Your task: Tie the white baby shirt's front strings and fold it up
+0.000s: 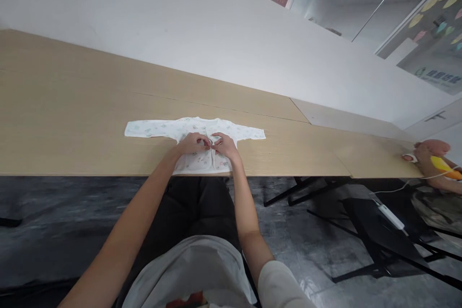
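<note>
A small white long-sleeved baby shirt (191,126) with a faint print lies front side up on the table, its sleeves spread to both sides. My left hand (195,143) rests over the middle of the chest, fingers pinched on the front opening. From the other side my right hand (224,146) pinches the same opening, its fingertips nearly meeting those of my left. Whatever small fastener may be between the fingertips is too small to make out. The shirt's lower hem lies close to the table's front edge.
The long wooden table (90,106) runs against a white wall (144,19) with glass above. At the far right another person (436,166) sits at the table. A black folding chair (378,231) with a white power strip (391,215) stands to the right.
</note>
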Demonstrator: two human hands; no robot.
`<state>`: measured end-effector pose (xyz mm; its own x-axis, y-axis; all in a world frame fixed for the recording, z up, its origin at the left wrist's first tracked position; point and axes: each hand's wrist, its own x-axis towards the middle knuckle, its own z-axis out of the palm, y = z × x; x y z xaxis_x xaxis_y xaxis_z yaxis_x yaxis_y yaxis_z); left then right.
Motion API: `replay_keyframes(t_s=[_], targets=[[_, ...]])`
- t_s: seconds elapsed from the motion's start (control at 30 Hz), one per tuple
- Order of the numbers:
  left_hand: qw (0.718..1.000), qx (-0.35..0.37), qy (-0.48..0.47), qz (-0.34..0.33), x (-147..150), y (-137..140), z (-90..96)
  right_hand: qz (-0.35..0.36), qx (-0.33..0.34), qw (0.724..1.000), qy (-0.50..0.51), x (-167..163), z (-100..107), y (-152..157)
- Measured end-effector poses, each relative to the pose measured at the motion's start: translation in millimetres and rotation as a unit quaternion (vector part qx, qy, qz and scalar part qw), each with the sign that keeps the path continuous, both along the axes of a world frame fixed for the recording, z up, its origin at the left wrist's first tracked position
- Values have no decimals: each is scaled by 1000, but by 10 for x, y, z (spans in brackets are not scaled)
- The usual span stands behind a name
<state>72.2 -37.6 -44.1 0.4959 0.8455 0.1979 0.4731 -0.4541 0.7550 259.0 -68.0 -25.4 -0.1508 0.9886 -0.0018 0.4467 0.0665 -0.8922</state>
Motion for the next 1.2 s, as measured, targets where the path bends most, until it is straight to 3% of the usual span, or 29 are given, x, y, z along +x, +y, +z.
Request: replay_keyframes(t_s=[0.53,0.87,1.2], targets=[[996,-55,-66,-6,-6,4,-43,6,-56,991,123,40,-25,-70],[995,-66,-82,2,15,-67,35,2,18,999,44,-25,-143,-16],[1000,-18,12,9,29,-37,24,-30,20,999,30,-40,-185,-2]])
